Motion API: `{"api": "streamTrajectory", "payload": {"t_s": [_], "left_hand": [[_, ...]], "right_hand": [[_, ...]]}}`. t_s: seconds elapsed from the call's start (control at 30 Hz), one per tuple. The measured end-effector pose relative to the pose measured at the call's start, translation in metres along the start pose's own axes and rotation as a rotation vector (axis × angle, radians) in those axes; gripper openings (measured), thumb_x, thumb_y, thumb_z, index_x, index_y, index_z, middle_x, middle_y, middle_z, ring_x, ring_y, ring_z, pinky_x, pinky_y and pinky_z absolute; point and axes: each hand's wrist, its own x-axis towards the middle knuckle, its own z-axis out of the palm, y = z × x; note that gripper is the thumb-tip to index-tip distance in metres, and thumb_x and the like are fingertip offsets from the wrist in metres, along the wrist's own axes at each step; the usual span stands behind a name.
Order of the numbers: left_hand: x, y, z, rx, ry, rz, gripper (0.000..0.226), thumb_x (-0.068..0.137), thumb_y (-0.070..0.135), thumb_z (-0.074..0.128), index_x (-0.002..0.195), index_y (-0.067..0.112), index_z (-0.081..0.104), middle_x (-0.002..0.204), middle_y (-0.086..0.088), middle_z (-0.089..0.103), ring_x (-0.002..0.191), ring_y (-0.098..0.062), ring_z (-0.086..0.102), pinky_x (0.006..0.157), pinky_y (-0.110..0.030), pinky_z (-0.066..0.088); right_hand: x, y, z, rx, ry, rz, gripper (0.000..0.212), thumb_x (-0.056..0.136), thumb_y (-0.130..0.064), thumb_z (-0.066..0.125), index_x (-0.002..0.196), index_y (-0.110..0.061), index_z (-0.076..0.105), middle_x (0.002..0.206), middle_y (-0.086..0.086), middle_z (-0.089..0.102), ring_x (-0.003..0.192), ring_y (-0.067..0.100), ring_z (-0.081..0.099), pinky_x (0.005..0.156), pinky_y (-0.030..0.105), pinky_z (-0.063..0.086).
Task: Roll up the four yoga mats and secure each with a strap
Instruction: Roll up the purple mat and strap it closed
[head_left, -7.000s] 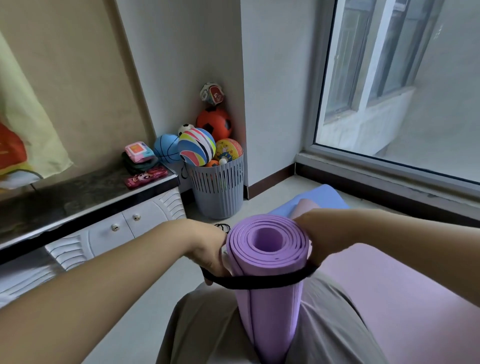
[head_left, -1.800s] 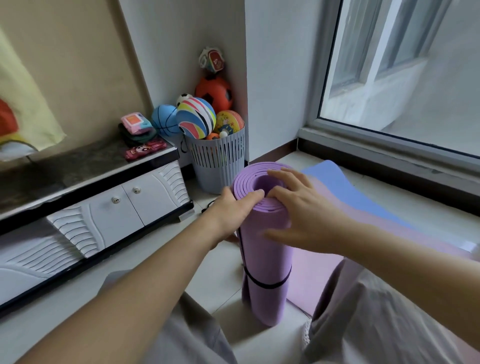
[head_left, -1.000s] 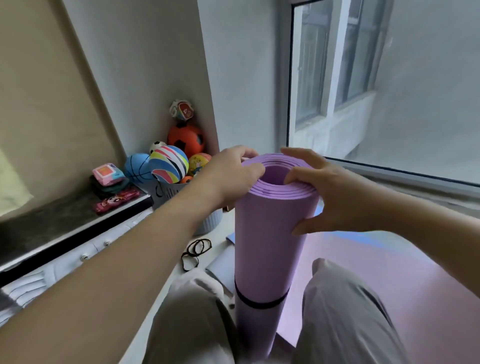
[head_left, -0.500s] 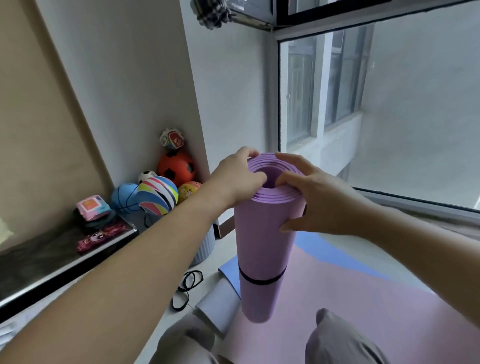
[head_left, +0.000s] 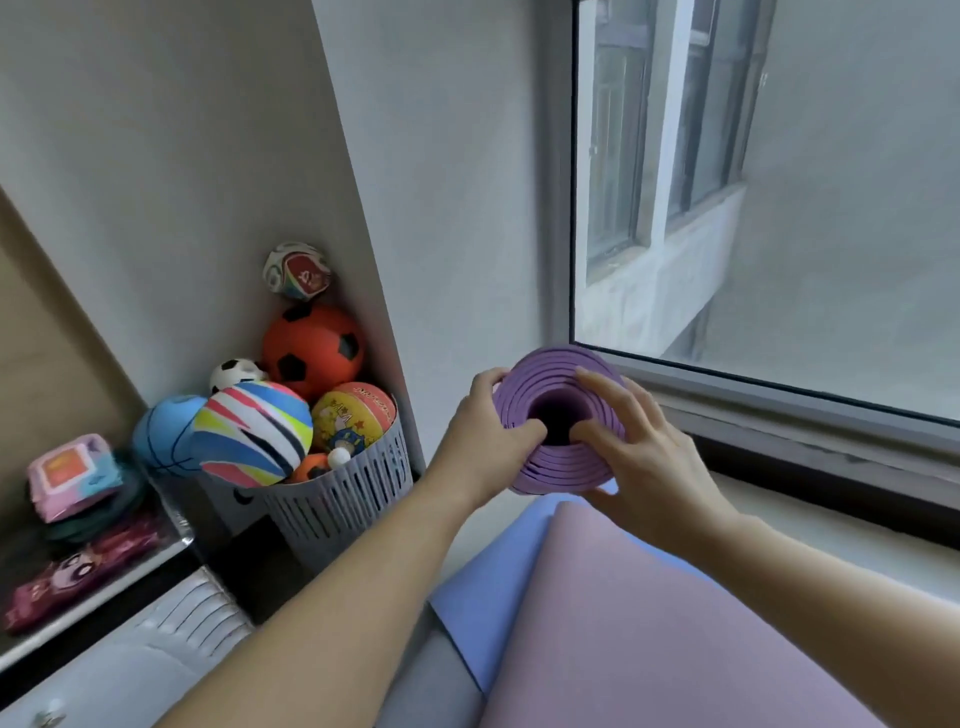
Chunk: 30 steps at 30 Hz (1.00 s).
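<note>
The left hand (head_left: 483, 441) and right hand (head_left: 641, 449) each pinch the rolled purple foam yoga mat (head_left: 561, 470) at its end, thumbs inside its hollow.

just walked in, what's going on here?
A person grips the rolled purple foam yoga mat by its upper end with left hand and right hand, thumbs at its hollow core. A pink foam mat lies flat over a blue foam mat, both not yet rolled.
</note>
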Motion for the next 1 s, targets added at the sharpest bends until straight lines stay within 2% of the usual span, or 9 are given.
{"api": "streamTrajectory", "payload": {"t_s": [0.07,0.17,0.3,0.4,0.5,0.57,0.7,0.83,1.0], "left_hand": [[0.044,-0.021,0.006,-0.007,-0.01,-0.006,0.059,0.08,0.02,0.063,0.133,0.026,0.038,0.116,0.002,0.059,0.094,-0.016,0.06,0.076,-0.029,0.05],[0.085,-0.044,0.014,0.001,-0.004,-0.028,0.063,0.071,0.032,0.061,0.131,0.029,0.038,0.121,0.004,0.057,0.104,-0.016,0.059,0.09,-0.039,0.05],[0.112,-0.051,0.014,-0.007,0.017,-0.013,0.054,0.082,0.017,0.063,0.13,0.025,0.04,0.122,0.001,0.057,0.107,-0.015,0.057,0.095,-0.037,0.047],[0.127,-0.048,0.01,-0.036,0.014,0.023,0.055,0.083,0.016,0.064,0.131,0.023,0.039,0.123,0.0,0.055,0.107,-0.015,0.056,0.09,-0.026,0.047],[0.137,-0.048,0.011,-0.029,0.021,0.099,0.054,0.084,0.013,0.062,0.132,0.02,0.039,0.119,0.001,0.055,0.1,-0.012,0.055,0.073,-0.009,0.042],[0.15,-0.048,0.015,-0.038,0.013,0.13,0.052,0.085,0.014,0.06,0.133,0.021,0.04,0.113,0.004,0.056,0.096,-0.011,0.057,0.074,-0.014,0.046],[0.189,-0.051,0.028,-0.102,-0.001,0.074,0.049,0.085,0.016,0.058,0.131,0.022,0.041,0.103,0.008,0.058,0.093,-0.016,0.061,0.079,-0.04,0.057],[0.254,-0.043,0.036,-0.063,-0.022,-0.021,0.05,0.085,0.019,0.057,0.132,0.021,0.04,0.104,0.004,0.058,0.096,-0.02,0.061,0.08,-0.046,0.057],[0.351,-0.044,0.056,-0.052,-0.016,-0.063,0.048,0.088,0.019,0.056,0.133,0.019,0.04,0.107,0.001,0.058,0.094,-0.019,0.061,0.072,-0.041,0.06]], "right_hand": [[0.017,0.027,0.038,-0.012,0.007,-0.023,0.052,0.052,-0.014,0.086,0.097,-0.016,0.062,0.143,0.006,0.038,0.123,0.033,0.041,0.06,0.027,0.041],[0.035,0.051,0.068,-0.016,-0.01,-0.029,0.052,0.055,-0.012,0.081,0.1,-0.017,0.057,0.143,0.007,0.037,0.124,0.036,0.041,0.061,0.031,0.048],[0.049,0.067,0.08,-0.022,-0.008,-0.071,0.049,0.061,-0.014,0.078,0.103,-0.018,0.053,0.144,0.008,0.036,0.125,0.039,0.042,0.064,0.038,0.053],[0.064,0.075,0.079,-0.054,0.012,-0.093,0.036,0.069,-0.018,0.07,0.102,-0.017,0.057,0.143,0.009,0.037,0.124,0.04,0.043,0.06,0.037,0.053],[0.069,0.086,0.085,-0.078,0.03,-0.101,0.037,0.069,-0.018,0.072,0.104,-0.016,0.059,0.144,0.009,0.036,0.126,0.038,0.04,0.056,0.036,0.052],[0.073,0.1,0.092,-0.086,0.031,-0.11,0.04,0.068,-0.02,0.074,0.105,-0.016,0.058,0.145,0.008,0.034,0.126,0.037,0.039,0.054,0.034,0.051],[0.089,0.135,0.114,-0.093,-0.027,-0.099,0.054,0.063,-0.024,0.084,0.109,-0.02,0.056,0.148,0.005,0.032,0.123,0.038,0.045,0.052,0.036,0.053],[0.126,0.187,0.141,-0.05,-0.112,-0.086,0.067,0.057,-0.03,0.089,0.112,-0.026,0.05,0.15,0.001,0.028,0.123,0.036,0.046,0.049,0.04,0.055],[0.175,0.26,0.19,-0.019,-0.19,-0.011,0.07,0.057,-0.034,0.089,0.113,-0.029,0.048,0.154,-0.003,0.025,0.129,0.033,0.041,0.055,0.042,0.056]]}}
